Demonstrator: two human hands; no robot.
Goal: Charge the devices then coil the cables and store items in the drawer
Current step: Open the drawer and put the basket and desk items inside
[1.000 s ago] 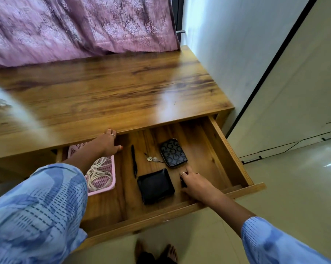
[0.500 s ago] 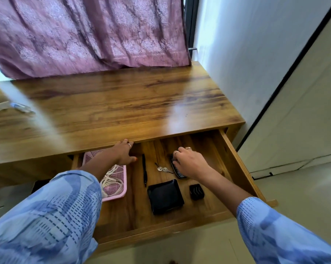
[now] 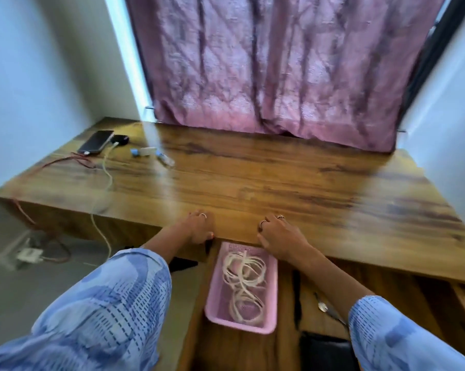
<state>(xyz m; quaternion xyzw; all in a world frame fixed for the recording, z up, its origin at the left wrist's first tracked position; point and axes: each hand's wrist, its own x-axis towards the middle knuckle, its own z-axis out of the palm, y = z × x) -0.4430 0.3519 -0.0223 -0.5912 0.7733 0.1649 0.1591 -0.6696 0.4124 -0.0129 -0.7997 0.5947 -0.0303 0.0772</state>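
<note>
- Both hands rest on the front edge of the table [image 3: 252, 188]; the left hand [image 3: 196, 230] and the right hand [image 3: 279, 236] have fingers curled over it, grasping nothing else.
- Below this edge the drawer [image 3: 234, 346] stands open, with the pink basket [image 3: 269, 290] of coiled white cable [image 3: 242, 279] inside.
- The phone [image 3: 96, 141] lies at the table's far left corner, plugged in.
- Risk, I think: the hanging charging cables [image 3: 107, 172] can catch and pull the phone down.

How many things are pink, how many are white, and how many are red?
Pink: 2, the curtain and the basket
White: 2, the coiled cable in the basket and the charging cable on the desk
Red: 1, the red cable
Total: 5
</note>
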